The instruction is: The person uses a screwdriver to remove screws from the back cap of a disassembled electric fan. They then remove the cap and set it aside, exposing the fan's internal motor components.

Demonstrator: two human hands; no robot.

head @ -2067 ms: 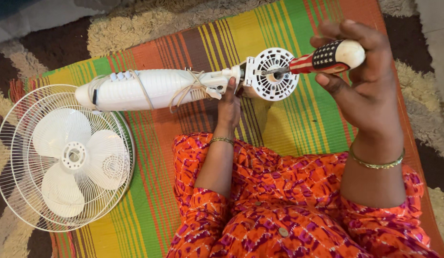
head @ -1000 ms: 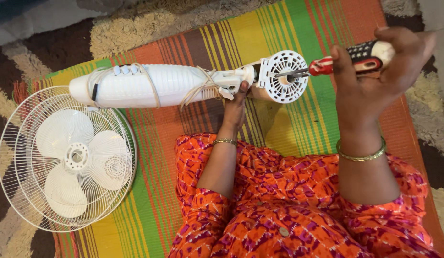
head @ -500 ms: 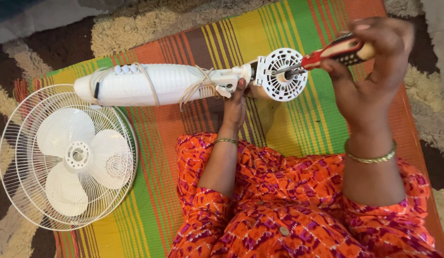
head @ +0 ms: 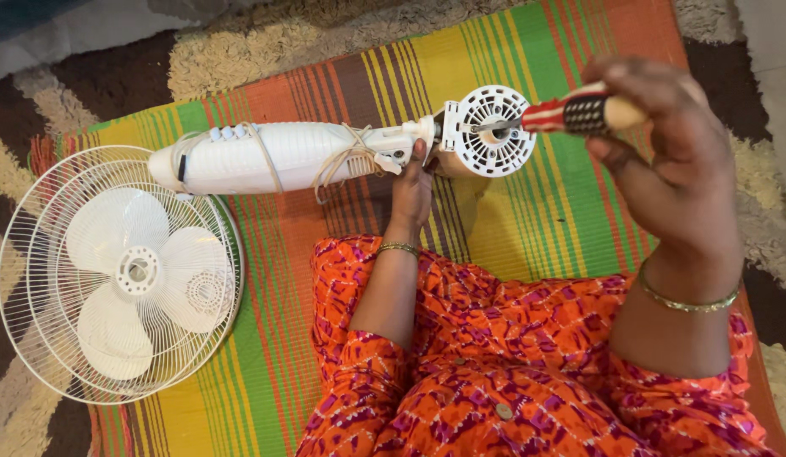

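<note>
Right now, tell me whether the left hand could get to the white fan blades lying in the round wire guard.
Probably yes. The left hand rests on the white fan body, and the white fan blades lie open in the round wire guard on that side, with only bare striped mat between. It would have to let go first.

An orange garment patterned in purple and white (head: 494, 381) covers the person; a thin gold bangle (head: 686, 298) circles each wrist.

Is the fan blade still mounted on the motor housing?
No, the fan blade lies inside the wire grille on the mat, apart from the motor housing where the screwdriver works.
</note>
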